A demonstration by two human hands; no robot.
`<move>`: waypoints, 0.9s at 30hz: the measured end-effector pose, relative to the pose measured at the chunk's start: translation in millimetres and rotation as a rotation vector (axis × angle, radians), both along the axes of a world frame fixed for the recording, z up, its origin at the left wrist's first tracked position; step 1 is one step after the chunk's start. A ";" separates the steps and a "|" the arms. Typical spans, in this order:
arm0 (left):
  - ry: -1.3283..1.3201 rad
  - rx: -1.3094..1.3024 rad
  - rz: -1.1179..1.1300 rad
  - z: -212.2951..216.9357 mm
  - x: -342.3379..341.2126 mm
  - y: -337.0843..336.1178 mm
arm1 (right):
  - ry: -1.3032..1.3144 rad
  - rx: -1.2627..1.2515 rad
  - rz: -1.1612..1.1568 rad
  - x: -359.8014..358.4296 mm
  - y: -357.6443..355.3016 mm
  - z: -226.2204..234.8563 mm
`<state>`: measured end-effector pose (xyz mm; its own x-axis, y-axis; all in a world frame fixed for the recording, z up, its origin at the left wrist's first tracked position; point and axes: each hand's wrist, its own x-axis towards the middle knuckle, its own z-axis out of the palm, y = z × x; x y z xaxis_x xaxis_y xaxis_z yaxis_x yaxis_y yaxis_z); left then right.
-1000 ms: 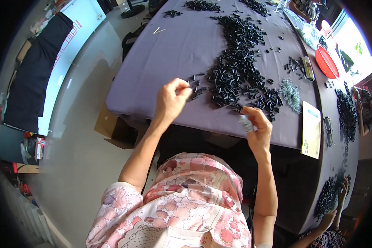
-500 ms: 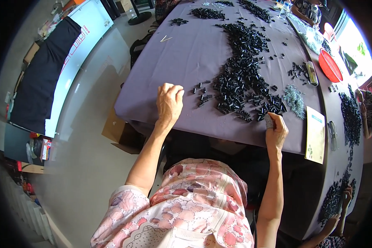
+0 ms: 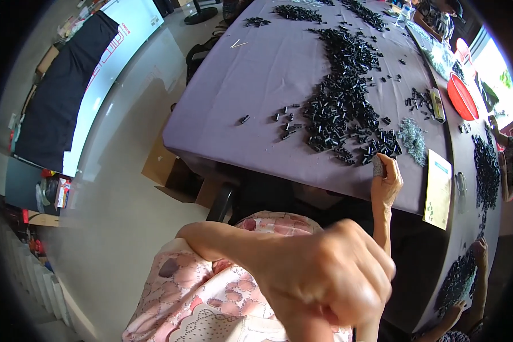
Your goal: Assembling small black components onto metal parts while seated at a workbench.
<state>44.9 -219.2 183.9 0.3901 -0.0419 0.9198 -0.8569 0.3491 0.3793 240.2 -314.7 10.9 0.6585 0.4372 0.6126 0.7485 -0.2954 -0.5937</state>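
Note:
My left hand point(image 3: 336, 273) is raised close before me, curled into a fist and slightly blurred; what it holds, if anything, is hidden. My right hand point(image 3: 387, 179) rests at the table's near edge with fingertips pinched together and a grey wrap point(image 3: 377, 166) on one finger. Whatever lies in the pinch is too small or hidden. Just beyond it spreads a long heap of small black tube-like pieces point(image 3: 342, 102). A single black piece point(image 3: 244, 119) lies apart on the left. To the right of the heap sits a pile of small clear pieces point(image 3: 411, 139).
A purple-grey cloth point(image 3: 222, 102) covers the table. On the right are a yellowish booklet point(image 3: 438, 191), glasses point(image 3: 460, 182), a red basket point(image 3: 462, 98) and more black pieces point(image 3: 484, 171). Another person's hands point(image 3: 480, 251) work at the lower right. A cardboard box point(image 3: 159, 176) stands below the table.
My left hand has left the tabletop and come up close before me. A lone black piece now shows where it was. My right hand stays at the edge; the view has shifted slightly.

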 end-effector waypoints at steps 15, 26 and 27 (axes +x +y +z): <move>0.012 -0.216 -0.053 3.2 6.5 -35.9 | 0.018 -0.031 0.004 1.8 -2.5 -1.3; 0.135 -0.255 0.057 35.1 0.2 -11.8 | 0.001 -0.014 0.010 -0.7 -0.1 1.3; 0.202 -0.301 0.092 38.0 -0.8 -11.0 | -0.006 -0.019 -0.012 1.8 -4.2 -2.4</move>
<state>44.1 -230.2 221.9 0.5542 0.2621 0.7900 -0.8084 0.3955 0.4359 242.1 -318.9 8.4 0.6602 0.4408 0.6082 0.7482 -0.3156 -0.5835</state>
